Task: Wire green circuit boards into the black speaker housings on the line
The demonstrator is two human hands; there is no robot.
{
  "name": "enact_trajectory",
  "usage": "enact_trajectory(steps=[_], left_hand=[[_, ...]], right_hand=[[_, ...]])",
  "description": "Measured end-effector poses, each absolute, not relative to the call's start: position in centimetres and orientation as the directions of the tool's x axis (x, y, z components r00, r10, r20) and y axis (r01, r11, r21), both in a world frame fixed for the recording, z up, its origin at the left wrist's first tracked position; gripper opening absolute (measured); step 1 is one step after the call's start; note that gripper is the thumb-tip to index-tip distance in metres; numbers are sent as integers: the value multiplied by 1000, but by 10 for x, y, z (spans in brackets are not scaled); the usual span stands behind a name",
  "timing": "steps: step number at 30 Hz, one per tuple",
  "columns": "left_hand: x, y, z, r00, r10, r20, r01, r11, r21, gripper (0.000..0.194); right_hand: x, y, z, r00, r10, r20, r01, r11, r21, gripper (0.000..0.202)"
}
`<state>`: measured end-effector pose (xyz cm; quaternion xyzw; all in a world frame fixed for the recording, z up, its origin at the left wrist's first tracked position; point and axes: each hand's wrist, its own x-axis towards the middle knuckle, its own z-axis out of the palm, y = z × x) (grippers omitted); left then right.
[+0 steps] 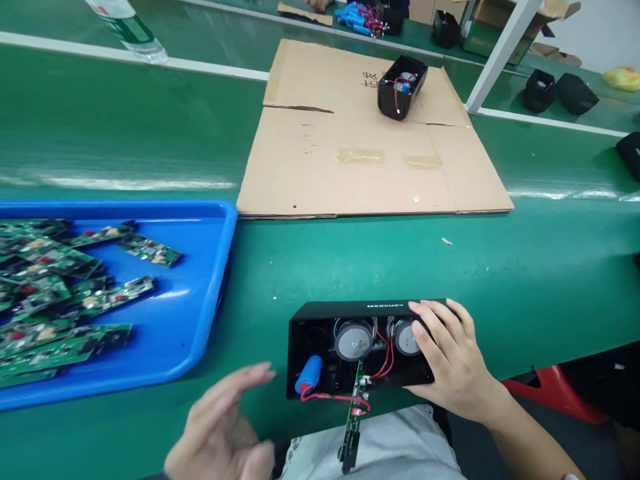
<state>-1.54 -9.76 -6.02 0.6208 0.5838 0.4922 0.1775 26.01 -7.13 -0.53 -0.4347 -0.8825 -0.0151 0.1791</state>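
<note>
My right hand [453,353] grips the right end of a black speaker housing [345,309] marked MERKURY, its open side facing me. Two round silver speaker drivers [354,340] sit inside, and a blue cylindrical battery [309,375] lies at the left end. A green circuit board [356,407] sticks out over the lower edge, with red wires [386,360] joined to it. My left hand [225,427] is to the left of the housing and apart from it, fingers spread, slightly blurred, nothing in it.
A blue tray [213,293] with several green circuit boards [55,260] stands at the left. Beyond the housing lies a flat cardboard sheet [310,173] bearing another black housing [393,107]. A plastic bottle [130,33] lies at the back left. A white post [500,60] rises at the back right.
</note>
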Motion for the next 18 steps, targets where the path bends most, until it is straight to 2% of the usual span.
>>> enact_trajectory(steps=[1, 5, 9, 14, 18], left_hand=[[-12, -93, -63, -193, 890, 414, 529, -260, 807, 42], [-2, -83, -64, -170, 964, 205, 573, -73, 816, 52], [5, -83, -64, -65, 971, 229, 618, -141, 773, 51], [9, -81, -72, -43, 951, 306, 741, -175, 649, 45], [14, -77, -75, 92, 960, 265, 865, -209, 457, 48]], right_hand=[[260, -73, -6, -553, 753, 355, 773, 624, -119, 82], [260, -81, -10, -542, 727, 421, 779, 623, -74, 89], [268, -87, -17, -509, 711, 484, 802, 597, -33, 89], [283, -88, -18, -416, 707, 571, 867, 497, 16, 87], [293, -85, -13, -365, 718, 592, 901, 433, 30, 97]])
